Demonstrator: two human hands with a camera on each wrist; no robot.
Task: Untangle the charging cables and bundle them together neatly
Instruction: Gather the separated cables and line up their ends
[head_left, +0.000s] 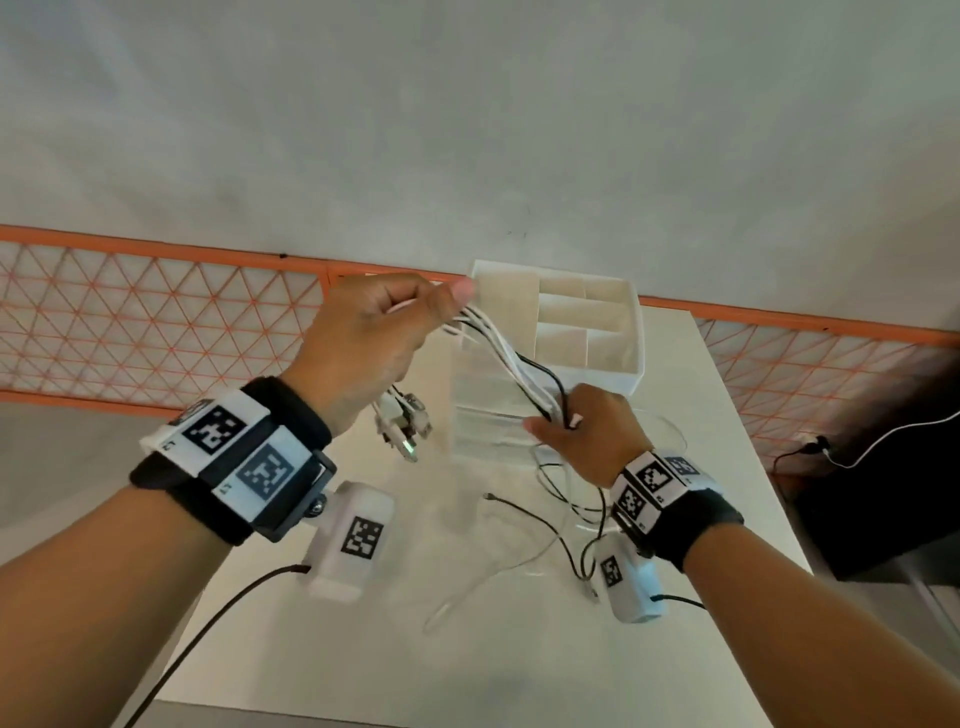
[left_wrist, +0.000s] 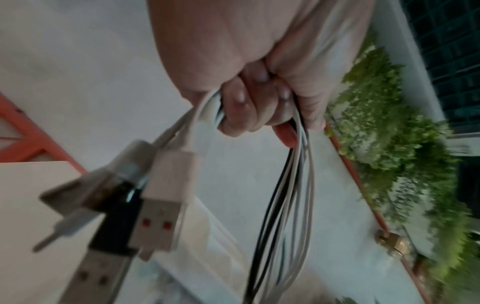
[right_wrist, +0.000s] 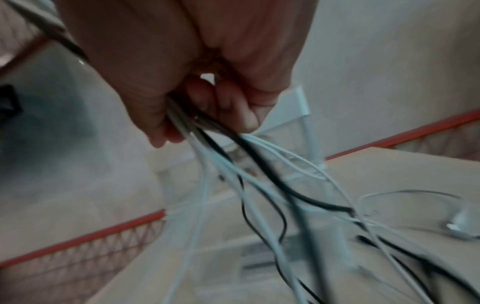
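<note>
Gripping the cables (head_left: 511, 358) between both fists, my left hand (head_left: 371, 340) dangled plugs (head_left: 405, 423); my right hand (head_left: 589, 434) clutched strands above the table (head_left: 727, 441).

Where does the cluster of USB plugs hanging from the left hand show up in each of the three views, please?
Head: the USB plugs dangle below the left hand, left of centre.
Left wrist: they fill the lower left, hanging from the hand.
Right wrist: not in view; only cable strands trail from the right hand.
Shared landmark: the orange-edged lattice fence.
</note>
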